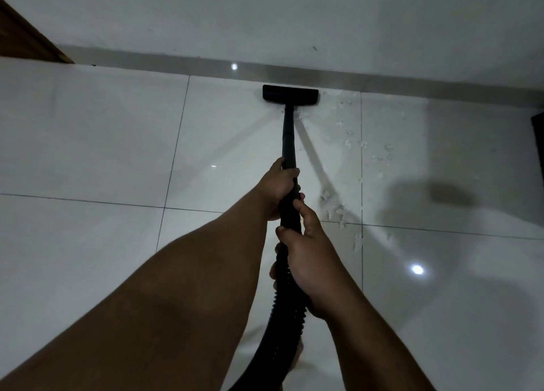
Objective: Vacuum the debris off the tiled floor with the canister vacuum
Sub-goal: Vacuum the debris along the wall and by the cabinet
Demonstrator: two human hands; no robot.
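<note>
The black rigid vacuum wand (289, 143) is gripped by the left hand (278, 186), its ribbed black hose (287, 296) clasped just behind by the right hand (309, 252). White paper scraps (338, 211) (too many to count) are scattered right of both grips; one flat black floor nozzle (290, 95) is set ahead, near the white wall (265, 17).

Black floor nozzle (290, 94) against the wall (white debris (338, 211) beside).

Dim room corner, glossy tiles

Large white floor tiles (88, 143) with thin dark grout lines mirror ceiling lights; a pale wall (265, 17) meets a grey skirting strip (164, 62), brown wood (20, 34) at left.
</note>
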